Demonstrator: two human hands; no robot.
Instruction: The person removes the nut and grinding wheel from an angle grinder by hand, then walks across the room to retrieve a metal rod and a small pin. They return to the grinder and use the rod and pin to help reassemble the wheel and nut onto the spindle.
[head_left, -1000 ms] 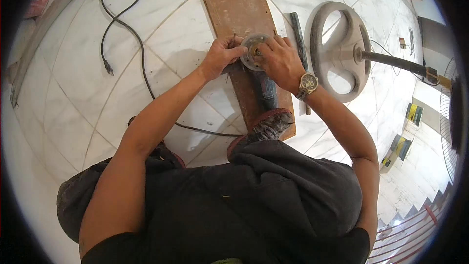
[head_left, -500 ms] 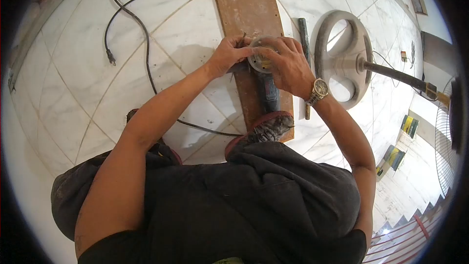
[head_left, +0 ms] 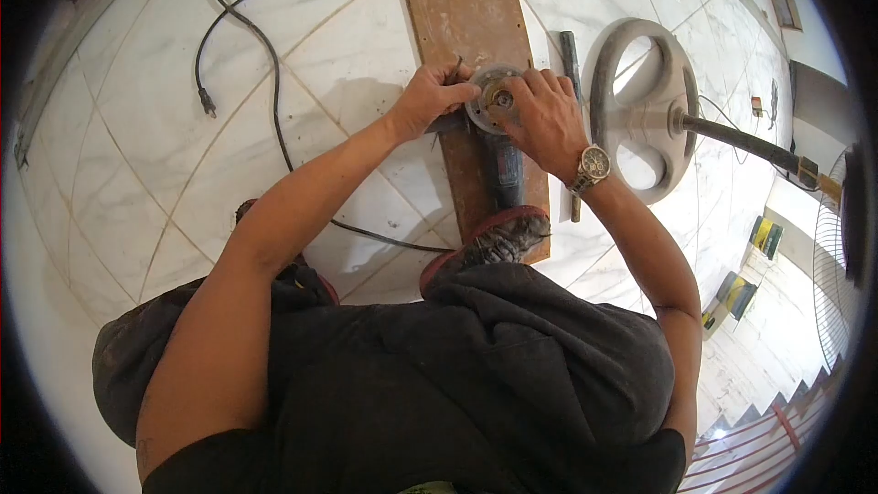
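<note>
An angle grinder lies on a brown wooden plank, its round disc facing up. My left hand grips the grinder's head at the left edge of the disc. My right hand, with a wristwatch on the wrist, has its fingertips pinched on the small nut at the disc's centre. My shoe rests on the near end of the plank, just below the grinder's body.
A black power cord with a plug snakes over the white marble floor at the left. A round fan base on a pole lies to the right, a dark bar beside it. Stairs and a fan grille stand at far right.
My right hand has drawn back off the disc, uncovering it, with the fingers now on the centre nut. My left hand stays at the disc's left edge.
</note>
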